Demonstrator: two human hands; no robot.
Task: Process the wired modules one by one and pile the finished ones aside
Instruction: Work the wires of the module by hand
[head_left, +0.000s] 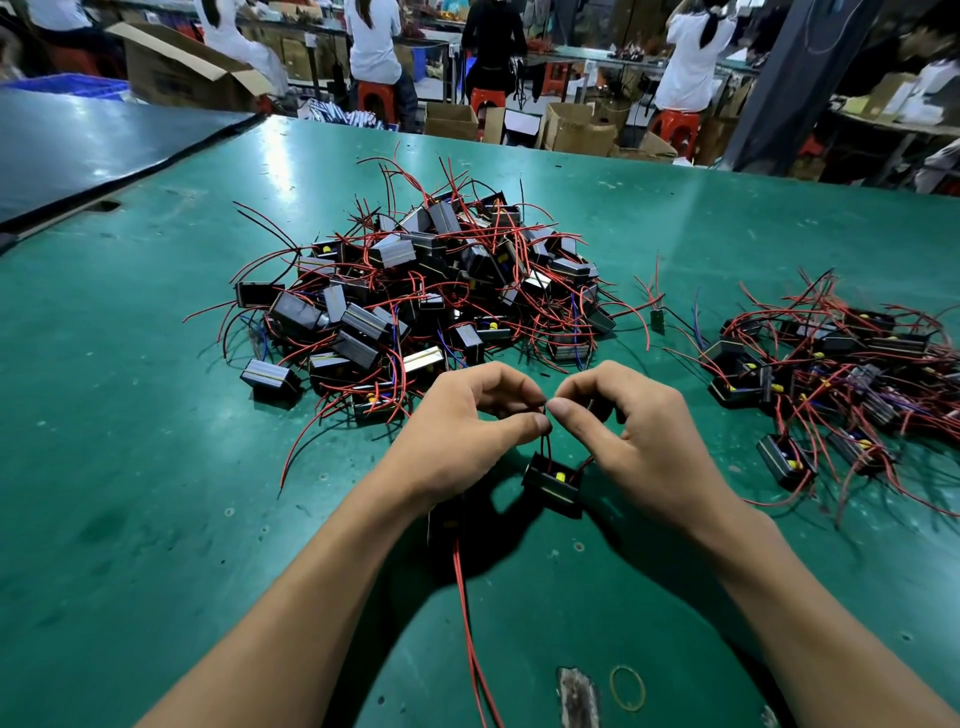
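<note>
A small black module with a yellow part inside hangs just above the green table, below my two hands. My left hand and my right hand meet fingertip to fingertip and pinch its thin wires between thumb and forefinger. Long red wires trail from under my left wrist toward me. A big heap of black modules with red wires lies beyond my hands. A smaller spread pile of modules lies to the right.
A yellow rubber band and a worn patch lie near the front edge. A small green board with wires sits between the piles. A dark table adjoins at left. Several seated people and cardboard boxes are behind.
</note>
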